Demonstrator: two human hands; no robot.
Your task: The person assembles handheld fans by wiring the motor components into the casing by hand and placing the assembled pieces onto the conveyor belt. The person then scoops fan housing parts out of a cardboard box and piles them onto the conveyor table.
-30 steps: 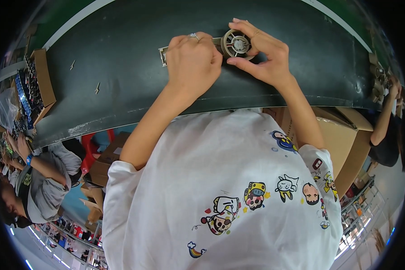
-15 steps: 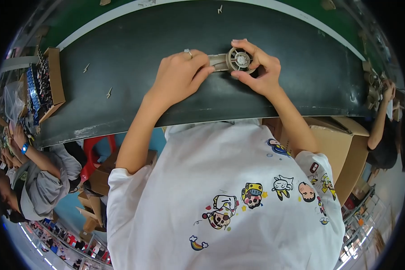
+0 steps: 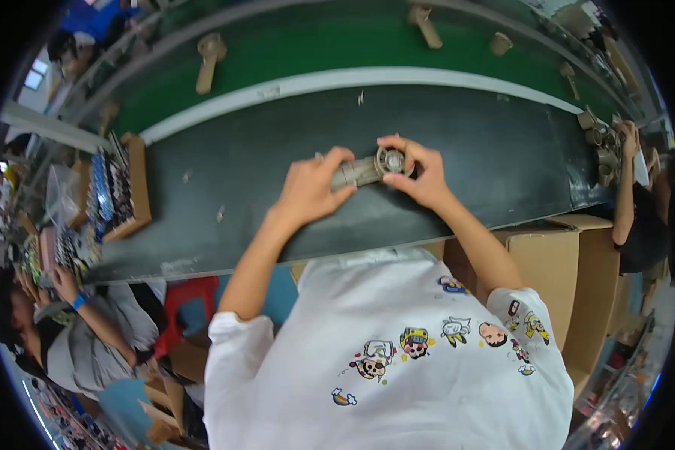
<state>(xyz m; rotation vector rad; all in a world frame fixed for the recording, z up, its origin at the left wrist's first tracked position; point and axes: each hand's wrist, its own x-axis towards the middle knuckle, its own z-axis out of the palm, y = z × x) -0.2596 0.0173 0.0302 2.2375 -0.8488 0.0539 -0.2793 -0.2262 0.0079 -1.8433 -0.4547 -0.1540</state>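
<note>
Largest first, we have the dark bench (image 3: 487, 135) stretching across in front of the person, with a green strip (image 3: 307, 54) running beyond its pale far edge. Near the bench's left end stands an open cardboard box (image 3: 140, 187) packed with small parts.

Over the middle of the bench are both hands. The left hand (image 3: 307, 187) is closed round the outer end of a beige handheld-fan casing (image 3: 366, 172), fingers above and thumb below; the right hand (image 3: 424, 176) curls about its round head, pinching the rim between fingers and thumb. We cannot tell whether the casing touches the bench or hangs just above it.

We judge it to be moulded plastic: light, stiff, and perhaps a little slick on its smooth outer wall. The handle (image 3: 362, 172) looks sturdy enough for a firm hold along its sides. At the head we would grip the outer ring (image 3: 382, 162) and spare the thin spokes, which could snap under pressure.

Smallest are the beige slivers (image 3: 220, 214) scattered on the bench, well apart from the hands.
</note>
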